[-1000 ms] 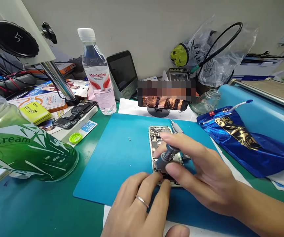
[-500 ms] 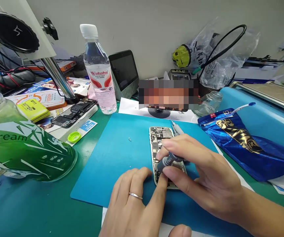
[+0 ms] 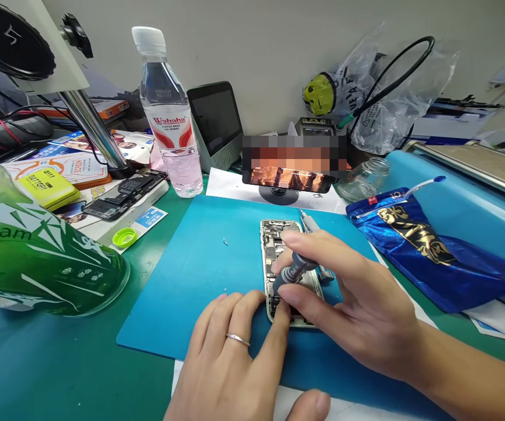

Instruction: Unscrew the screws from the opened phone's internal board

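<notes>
An opened phone (image 3: 274, 242) with its circuit boards bare lies lengthwise on a blue work mat (image 3: 204, 275). My right hand (image 3: 358, 304) pinches a small grey screwdriver (image 3: 291, 273), its tip down on the phone's lower half. My left hand (image 3: 230, 362), a ring on one finger, rests flat on the mat with fingers stretched out, and its fingertips press the phone's near left edge. Silver tweezers (image 3: 309, 225) lie on the mat beside the phone's right side, partly behind my right fingers.
A green bottle (image 3: 37, 257) lies close at the left. A water bottle (image 3: 169, 128), a small speaker screen (image 3: 215, 120), a phone on a stand (image 3: 294, 175), a glass jar (image 3: 366, 178) and a blue foil bag (image 3: 428, 245) ring the mat. A dismantled phone (image 3: 123, 196) sits left.
My left fingertips slid a little along the phone's near edge, and the screwdriver shifted slightly. The view drifted a bit; otherwise the hands stay on the phone.
</notes>
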A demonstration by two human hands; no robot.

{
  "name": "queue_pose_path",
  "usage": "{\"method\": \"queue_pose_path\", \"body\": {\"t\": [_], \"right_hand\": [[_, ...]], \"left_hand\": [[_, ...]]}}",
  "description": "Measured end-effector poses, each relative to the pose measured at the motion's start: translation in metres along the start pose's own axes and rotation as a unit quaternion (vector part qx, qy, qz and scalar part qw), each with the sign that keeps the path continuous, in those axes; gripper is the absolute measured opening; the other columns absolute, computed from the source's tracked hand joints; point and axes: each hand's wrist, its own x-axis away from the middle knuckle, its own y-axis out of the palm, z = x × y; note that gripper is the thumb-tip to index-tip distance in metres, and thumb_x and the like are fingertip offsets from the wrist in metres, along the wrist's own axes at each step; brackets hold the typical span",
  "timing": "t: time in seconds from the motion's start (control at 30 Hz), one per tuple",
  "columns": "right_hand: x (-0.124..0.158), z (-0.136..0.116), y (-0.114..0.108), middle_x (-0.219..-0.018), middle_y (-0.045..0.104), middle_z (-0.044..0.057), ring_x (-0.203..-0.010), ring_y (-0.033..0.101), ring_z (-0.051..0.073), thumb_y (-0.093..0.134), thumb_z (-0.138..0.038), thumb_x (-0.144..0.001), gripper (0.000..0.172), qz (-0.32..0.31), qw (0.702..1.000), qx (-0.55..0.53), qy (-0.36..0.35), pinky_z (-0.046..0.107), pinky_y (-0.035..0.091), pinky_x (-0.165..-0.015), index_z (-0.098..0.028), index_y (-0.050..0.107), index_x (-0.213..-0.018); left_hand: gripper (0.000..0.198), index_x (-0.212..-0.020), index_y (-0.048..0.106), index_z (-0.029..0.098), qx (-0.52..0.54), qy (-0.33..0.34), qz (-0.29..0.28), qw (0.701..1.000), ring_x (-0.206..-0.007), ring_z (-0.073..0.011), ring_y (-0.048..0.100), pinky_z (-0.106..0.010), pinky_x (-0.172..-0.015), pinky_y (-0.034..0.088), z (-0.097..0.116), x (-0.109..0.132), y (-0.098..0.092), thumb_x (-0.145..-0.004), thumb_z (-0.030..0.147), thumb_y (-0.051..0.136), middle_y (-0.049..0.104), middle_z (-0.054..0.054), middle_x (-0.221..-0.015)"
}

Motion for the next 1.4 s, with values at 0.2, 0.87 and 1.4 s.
{"method": "queue_pose_path", "body": {"t": [0.2, 0.87, 1.4], "right_hand": [[-0.001, -0.004, -0.004, -0.127, 0.083, 0.002, -0.103, 0.078, 0.019, 0.073, -0.014, -0.111, 0.066, -0.007, 1.000, -0.008, 0.002, 0.033, 0.065, -0.092, -0.036, 0.055, -0.170], [0.003, -0.003, 0.000, -0.135, 0.082, 0.000, -0.105, 0.081, 0.019, 0.077, -0.009, -0.106, 0.073, 0.049, 0.998, -0.020, 0.030, 0.034, 0.069, -0.096, -0.042, 0.056, -0.168], [-0.010, 0.029, -0.016, -0.105, 0.077, 0.003, -0.088, 0.079, 0.023, 0.062, -0.034, -0.115, 0.044, 0.229, 0.945, -0.009, 0.233, 0.040, 0.068, -0.081, -0.035, 0.051, -0.157]], "left_hand": [[0.058, -0.171, 0.047, 0.029, -0.040, 0.040, -0.031, 0.998, -0.140, -0.0331, 0.055, -0.048, -0.122, 0.044, -0.005, -0.001, -0.005, -0.121, 0.059, 0.040, 0.057, -0.011, -0.155], [0.054, -0.160, 0.059, 0.032, 0.024, -0.008, -0.008, 1.000, -0.140, -0.0339, 0.062, -0.052, -0.116, 0.055, 0.001, -0.001, -0.006, -0.121, 0.064, 0.043, 0.065, -0.010, -0.154], [0.047, -0.164, 0.062, 0.042, 0.003, 0.053, -0.055, 0.997, -0.142, -0.0327, 0.063, -0.050, -0.113, 0.062, -0.012, -0.003, -0.017, -0.118, 0.053, 0.057, 0.062, -0.007, -0.165]]}}
